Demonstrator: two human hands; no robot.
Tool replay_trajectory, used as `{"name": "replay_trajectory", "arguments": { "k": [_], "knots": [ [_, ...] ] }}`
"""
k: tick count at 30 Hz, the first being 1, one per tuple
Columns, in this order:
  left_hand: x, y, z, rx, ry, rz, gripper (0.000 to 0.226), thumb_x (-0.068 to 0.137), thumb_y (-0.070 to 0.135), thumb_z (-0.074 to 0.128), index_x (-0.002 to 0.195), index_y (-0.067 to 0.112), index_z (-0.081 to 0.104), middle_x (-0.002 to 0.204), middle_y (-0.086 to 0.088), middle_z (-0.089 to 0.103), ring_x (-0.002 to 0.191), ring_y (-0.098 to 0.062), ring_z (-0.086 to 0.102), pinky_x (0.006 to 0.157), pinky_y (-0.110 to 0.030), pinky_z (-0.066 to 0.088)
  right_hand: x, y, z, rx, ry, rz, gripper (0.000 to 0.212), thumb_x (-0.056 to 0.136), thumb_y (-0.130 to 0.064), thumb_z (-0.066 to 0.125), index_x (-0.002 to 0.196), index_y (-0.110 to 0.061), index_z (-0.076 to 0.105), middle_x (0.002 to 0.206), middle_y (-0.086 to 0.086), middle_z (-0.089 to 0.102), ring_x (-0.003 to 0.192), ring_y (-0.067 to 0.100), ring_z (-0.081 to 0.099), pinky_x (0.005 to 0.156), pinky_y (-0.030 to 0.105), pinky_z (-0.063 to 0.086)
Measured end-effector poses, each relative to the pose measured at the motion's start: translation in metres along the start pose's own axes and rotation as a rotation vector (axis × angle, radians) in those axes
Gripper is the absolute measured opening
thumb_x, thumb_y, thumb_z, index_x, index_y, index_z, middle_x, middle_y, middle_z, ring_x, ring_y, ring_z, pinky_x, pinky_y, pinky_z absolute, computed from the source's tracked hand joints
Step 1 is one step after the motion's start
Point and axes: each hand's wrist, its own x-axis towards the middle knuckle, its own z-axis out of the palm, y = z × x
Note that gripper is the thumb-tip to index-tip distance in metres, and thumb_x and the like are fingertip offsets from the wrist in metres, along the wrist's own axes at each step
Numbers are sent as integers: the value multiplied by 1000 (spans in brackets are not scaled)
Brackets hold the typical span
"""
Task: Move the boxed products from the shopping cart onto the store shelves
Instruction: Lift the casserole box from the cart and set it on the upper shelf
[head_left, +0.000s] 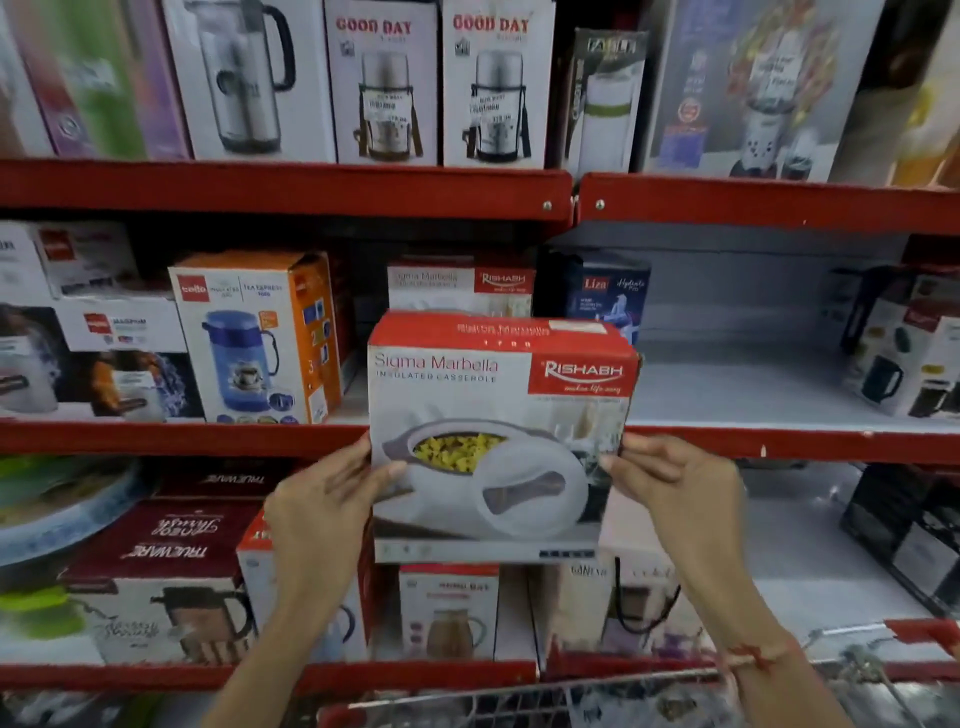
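Observation:
I hold a red and white Rishabh insulated casserole box (493, 441) upright in front of the middle shelf (779, 441). My left hand (327, 504) grips its lower left edge, and my right hand (670, 483) grips its lower right edge. The box's lower half hangs below the shelf's red front lip. Behind it on that shelf stands another casserole box (460, 286) of the same brand. The shopping cart (571, 699) shows only as a wire rim with red trim at the bottom of the view.
Left of the held box stands an orange Cello flask box (254, 338); a dark blue Liza box (608, 296) stands behind to the right. Bare grey shelf surface (737, 384) stretches right toward kettle boxes (904, 358). Flask boxes fill the shelves above and below.

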Motion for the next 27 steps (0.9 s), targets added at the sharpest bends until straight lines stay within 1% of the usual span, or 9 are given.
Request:
{"name": "replay_trajectory", "arguments": {
  "k": [3, 5, 7, 8, 11, 15, 19, 22, 27],
  "knots": [
    [48, 7, 15, -22, 61, 112, 50, 65, 10, 80, 111, -5, 65, 103, -7, 68, 73, 14, 65, 73, -3, 52, 44, -20, 28, 3, 31, -75, 24, 70, -5, 80, 92, -4, 72, 91, 11, 77, 72, 13, 70, 83, 35, 58],
    [78, 9, 25, -23, 84, 135, 48, 69, 5, 78, 112, -8, 64, 106, -9, 67, 79, 5, 67, 71, 2, 49, 72, -27, 47, 33, 40, -105, 26, 71, -3, 80, 95, 1, 70, 94, 15, 76, 77, 18, 71, 84, 37, 58],
    [103, 3, 33, -20, 102, 154, 49, 69, 4, 78, 113, -9, 63, 110, -20, 68, 91, -15, 67, 72, 3, 48, 95, -28, 64, 56, 41, -115, 25, 72, 0, 78, 95, 3, 70, 95, 17, 75, 83, 23, 71, 85, 40, 58],
    [112, -2, 37, -30, 109, 149, 49, 69, 4, 79, 113, -10, 63, 111, -24, 68, 95, -19, 65, 72, 3, 48, 104, -25, 71, 54, 46, -121, 25, 72, 0, 78, 96, 4, 70, 96, 18, 75, 84, 24, 71, 85, 39, 58],
    [133, -19, 47, -53, 126, 117, 48, 69, 1, 78, 113, -10, 63, 113, -28, 66, 98, -20, 64, 78, -4, 49, 122, -13, 90, 36, 64, -145, 25, 74, 1, 76, 97, 7, 69, 100, 21, 74, 84, 21, 69, 84, 35, 57],
    [155, -36, 60, -64, 130, 101, 46, 70, 0, 77, 112, -12, 63, 113, -28, 66, 101, -24, 64, 73, -1, 50, 141, -2, 107, 3, 87, -169, 24, 75, -3, 76, 97, 4, 71, 97, 17, 75, 85, 21, 71, 87, 38, 57],
    [174, -49, 67, -53, 102, 87, 43, 71, 3, 77, 110, -10, 65, 111, -26, 68, 102, -24, 65, 84, -22, 53, 156, 2, 115, -45, 102, -194, 20, 75, -4, 77, 94, 2, 72, 90, 12, 75, 81, 19, 71, 85, 38, 59],
    [187, -55, 67, -89, 72, 47, 45, 69, 4, 79, 110, -8, 65, 112, -26, 68, 103, -24, 65, 89, -47, 56, 164, 3, 121, -65, 104, -196, 19, 74, -7, 78, 91, -2, 74, 88, 11, 76, 80, 19, 73, 83, 38, 59],
    [189, -70, 64, -112, 44, -21, 41, 68, -2, 77, 106, -10, 65, 109, -29, 67, 105, -32, 65, 91, -55, 53, 159, 12, 123, -99, 103, -189, 19, 72, -8, 80, 89, -3, 74, 87, 11, 77, 81, 19, 74, 82, 38, 60]
  ]
}}
